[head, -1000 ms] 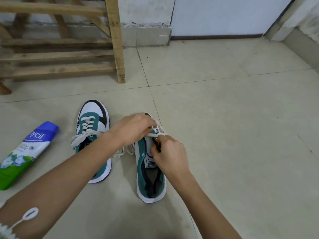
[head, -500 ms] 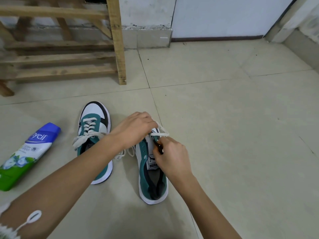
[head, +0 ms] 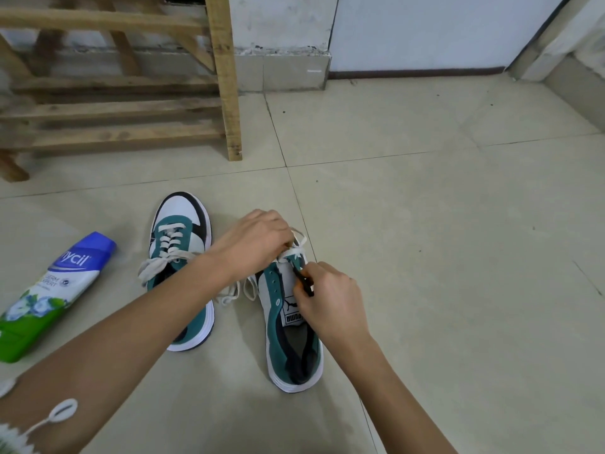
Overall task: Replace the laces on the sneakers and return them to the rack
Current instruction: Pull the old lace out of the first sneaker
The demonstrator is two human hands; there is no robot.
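On the tiled floor (head: pixel 425 257), before a wooden rack (head: pixel 226 93), lie 2 teal-and-white sneakers. The laced sneaker (head: pixel 176 244) lies beside the unlaced sneaker (head: pixel 273 329). The left hand (head: pixel 258 239) pinches the white lace (head: pixel 291 253) at the unlaced sneaker's toe end, and the right hand (head: pixel 330 296) seemingly pinches its dark eyelet edge. A blue-green bottle (head: pixel 55 290) lies toward the floor's left edge.

The left hand (head: pixel 258 240) covers the right sneaker's (head: pixel 278 339) toe and its own grip on the lace (head: pixel 298 252). The right hand (head: pixel 330 303) pinches a dark piece (head: pixel 304 283) too small to identify. The forearm (head: pixel 137 322) crosses the left sneaker's (head: pixel 178 224) middle. The left edge cuts off the bottle (head: pixel 55 290) and rack (head: pixel 226 93).
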